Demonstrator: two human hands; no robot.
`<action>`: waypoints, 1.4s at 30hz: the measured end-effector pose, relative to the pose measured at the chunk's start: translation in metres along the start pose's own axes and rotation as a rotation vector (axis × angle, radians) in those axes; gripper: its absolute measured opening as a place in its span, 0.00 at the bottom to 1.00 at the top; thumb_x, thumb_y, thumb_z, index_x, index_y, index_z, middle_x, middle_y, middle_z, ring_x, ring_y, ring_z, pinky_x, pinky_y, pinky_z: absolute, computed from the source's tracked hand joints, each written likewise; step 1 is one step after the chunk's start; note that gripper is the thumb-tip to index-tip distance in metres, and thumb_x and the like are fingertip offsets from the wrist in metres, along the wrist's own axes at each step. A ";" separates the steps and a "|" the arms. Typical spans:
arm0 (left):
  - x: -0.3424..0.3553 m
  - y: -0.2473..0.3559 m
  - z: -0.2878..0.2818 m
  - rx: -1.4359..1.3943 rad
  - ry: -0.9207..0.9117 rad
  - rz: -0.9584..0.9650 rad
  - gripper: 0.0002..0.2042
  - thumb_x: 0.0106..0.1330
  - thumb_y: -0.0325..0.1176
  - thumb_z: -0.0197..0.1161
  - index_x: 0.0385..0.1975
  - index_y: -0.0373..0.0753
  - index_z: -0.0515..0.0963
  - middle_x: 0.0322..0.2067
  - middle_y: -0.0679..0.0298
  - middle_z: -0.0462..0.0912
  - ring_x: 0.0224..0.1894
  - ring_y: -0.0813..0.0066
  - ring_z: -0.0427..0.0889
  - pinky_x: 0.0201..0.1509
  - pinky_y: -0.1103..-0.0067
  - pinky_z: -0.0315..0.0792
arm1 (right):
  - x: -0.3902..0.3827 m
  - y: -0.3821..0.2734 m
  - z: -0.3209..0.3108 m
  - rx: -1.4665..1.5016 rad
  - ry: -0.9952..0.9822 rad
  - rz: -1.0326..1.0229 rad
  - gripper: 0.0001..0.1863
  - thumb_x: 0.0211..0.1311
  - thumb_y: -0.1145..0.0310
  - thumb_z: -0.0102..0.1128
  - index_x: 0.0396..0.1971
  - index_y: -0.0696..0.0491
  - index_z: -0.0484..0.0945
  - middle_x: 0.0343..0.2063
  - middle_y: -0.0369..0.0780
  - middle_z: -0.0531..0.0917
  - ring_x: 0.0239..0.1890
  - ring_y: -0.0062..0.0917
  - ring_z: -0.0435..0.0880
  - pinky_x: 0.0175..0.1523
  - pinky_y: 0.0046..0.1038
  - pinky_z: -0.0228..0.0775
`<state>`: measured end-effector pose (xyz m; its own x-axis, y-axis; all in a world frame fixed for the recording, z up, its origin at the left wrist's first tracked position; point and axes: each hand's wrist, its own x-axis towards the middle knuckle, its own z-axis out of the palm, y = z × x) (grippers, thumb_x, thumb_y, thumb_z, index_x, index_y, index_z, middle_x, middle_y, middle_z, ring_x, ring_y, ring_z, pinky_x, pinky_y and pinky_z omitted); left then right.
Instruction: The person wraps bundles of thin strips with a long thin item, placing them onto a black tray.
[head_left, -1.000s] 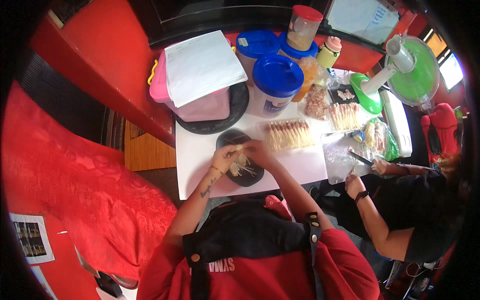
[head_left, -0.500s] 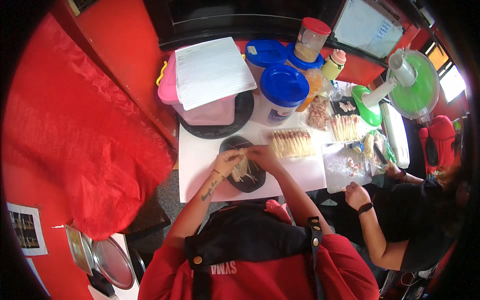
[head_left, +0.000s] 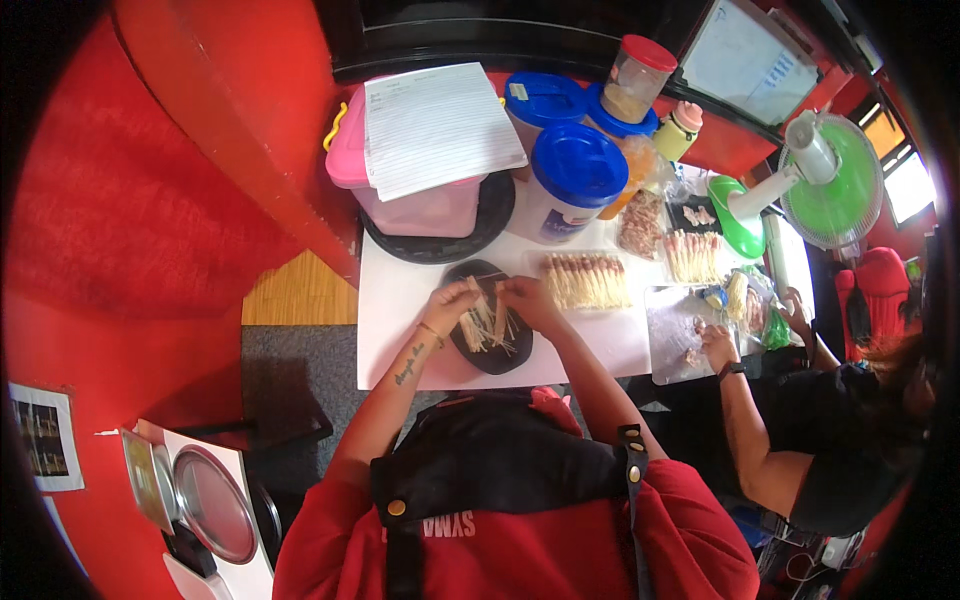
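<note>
My left hand (head_left: 453, 300) pinches a clump of pale, thin enoki-like strands (head_left: 480, 325) over a black rounded tray (head_left: 487, 360). Close beside it on the right, my right hand (head_left: 530, 300) pinches more of these strands, which hang down between the hands. Just right of the tray lies a clear pack of pale bundles with reddish bands (head_left: 585, 283). A second row of similar bundles (head_left: 693, 255) sits farther right.
The white table (head_left: 390, 340) holds a pink box under paper (head_left: 440, 130), blue-lidded tubs (head_left: 580, 165), bagged food (head_left: 640, 220) and a green fan (head_left: 830, 185). A co-worker's hand (head_left: 720, 350) is at a translucent board (head_left: 680, 365). Red walls close in at left.
My hands have moved apart slightly, parting the strands between them. The co-worker's knife is no longer visible and their hands have shifted. The view has swung a little.
</note>
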<state>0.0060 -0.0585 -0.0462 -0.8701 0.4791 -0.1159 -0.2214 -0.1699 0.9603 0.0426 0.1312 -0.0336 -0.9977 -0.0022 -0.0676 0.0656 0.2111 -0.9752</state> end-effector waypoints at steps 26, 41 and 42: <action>-0.005 0.059 0.076 -0.419 -0.211 -0.534 0.10 0.62 0.33 0.55 0.41 0.38 0.73 0.35 0.61 0.79 0.37 0.70 0.79 0.37 0.75 0.76 | -0.057 -0.066 -0.049 0.529 -0.110 0.210 0.16 0.59 0.58 0.55 0.41 0.53 0.77 0.33 0.33 0.79 0.34 0.14 0.75 0.37 0.15 0.64; 0.041 0.009 0.227 -0.367 -0.589 -0.822 0.10 0.62 0.35 0.55 0.43 0.43 0.72 0.38 0.63 0.77 0.42 0.69 0.77 0.44 0.71 0.73 | -0.145 -0.025 -0.158 0.518 0.387 0.143 0.09 0.58 0.66 0.57 0.31 0.57 0.79 0.25 0.32 0.78 0.29 0.14 0.73 0.36 0.19 0.64; 0.044 0.004 0.238 -0.370 -0.583 -0.833 0.10 0.62 0.35 0.55 0.43 0.43 0.72 0.38 0.63 0.77 0.42 0.69 0.77 0.44 0.71 0.73 | -0.148 -0.020 -0.168 0.541 0.411 0.189 0.09 0.57 0.66 0.57 0.31 0.56 0.79 0.25 0.32 0.79 0.29 0.14 0.73 0.36 0.18 0.64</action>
<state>0.0720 0.1669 0.0128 -0.0627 0.8837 -0.4639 -0.8504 0.1960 0.4882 0.1865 0.2916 0.0311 -0.8867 0.3785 -0.2656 0.1314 -0.3446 -0.9295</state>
